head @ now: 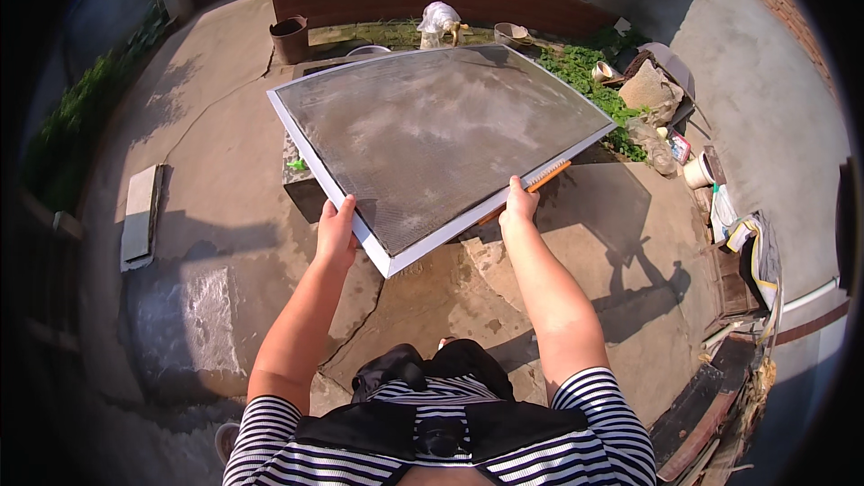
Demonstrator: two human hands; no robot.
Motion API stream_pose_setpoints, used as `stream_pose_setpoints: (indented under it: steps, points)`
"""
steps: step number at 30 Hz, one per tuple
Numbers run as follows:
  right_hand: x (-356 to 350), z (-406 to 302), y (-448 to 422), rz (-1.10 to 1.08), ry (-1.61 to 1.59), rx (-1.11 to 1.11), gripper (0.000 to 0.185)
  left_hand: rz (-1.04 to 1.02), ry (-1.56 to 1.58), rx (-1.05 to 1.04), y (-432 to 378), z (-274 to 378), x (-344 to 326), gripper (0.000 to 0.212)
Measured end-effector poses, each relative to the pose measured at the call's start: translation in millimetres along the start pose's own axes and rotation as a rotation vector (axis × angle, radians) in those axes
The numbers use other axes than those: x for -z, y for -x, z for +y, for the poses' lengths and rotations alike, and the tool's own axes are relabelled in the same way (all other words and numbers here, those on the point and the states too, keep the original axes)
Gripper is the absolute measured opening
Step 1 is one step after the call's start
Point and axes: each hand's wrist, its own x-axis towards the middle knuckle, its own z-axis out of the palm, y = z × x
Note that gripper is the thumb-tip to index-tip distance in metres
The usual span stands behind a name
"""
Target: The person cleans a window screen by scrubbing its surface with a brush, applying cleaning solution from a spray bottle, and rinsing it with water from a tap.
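A window screen with a white frame and grey mesh is held up in front of me, tilted, one corner pointing toward my body. My left hand grips its left frame edge, thumb on top. On the near right edge, my right hand grips the frame with the thumb up. An orange scrubbing brush with pale bristles runs under that same hand, held against the frame. Below the screen, a stone basin or block is mostly hidden. A small bright green object sits on it.
A brown bucket and a white-covered object stand by the far wall. Green plants and clutter line the right side. A flat slab lies on the left concrete. Wooden boards are piled at the lower right.
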Motion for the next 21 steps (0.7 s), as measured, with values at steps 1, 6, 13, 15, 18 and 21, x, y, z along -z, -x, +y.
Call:
stream_pose_setpoints:
  steps: [1,6,13,15,18,21]
  points:
    - [-7.3,7.6,-0.2,0.015,0.064,0.011,0.053,-0.014,-0.020,-0.020,-10.3,5.2,6.6,0.022]
    - [-20.0,47.4,-14.7,-0.127,0.077,-0.083,0.024,-0.024,-0.034,-0.030,-69.2,23.8,26.2,0.019]
    - [-39.0,59.7,-69.0,-0.102,-0.109,-0.275,0.013,0.112,-0.151,0.016,-141.8,27.9,52.8,0.015]
    - [-39.4,63.7,-96.1,-0.081,-0.122,-0.308,0.013,0.117,-0.194,0.028,-153.3,25.0,59.6,0.014]
    - [-41.0,65.2,-137.2,-0.069,-0.091,-0.336,0.014,0.128,-0.169,0.113,-163.2,33.0,61.9,0.016]
    - [-41.8,64.6,-172.3,-0.088,-0.085,-0.291,0.010,0.262,-0.290,0.223,-175.8,43.8,47.3,0.016]
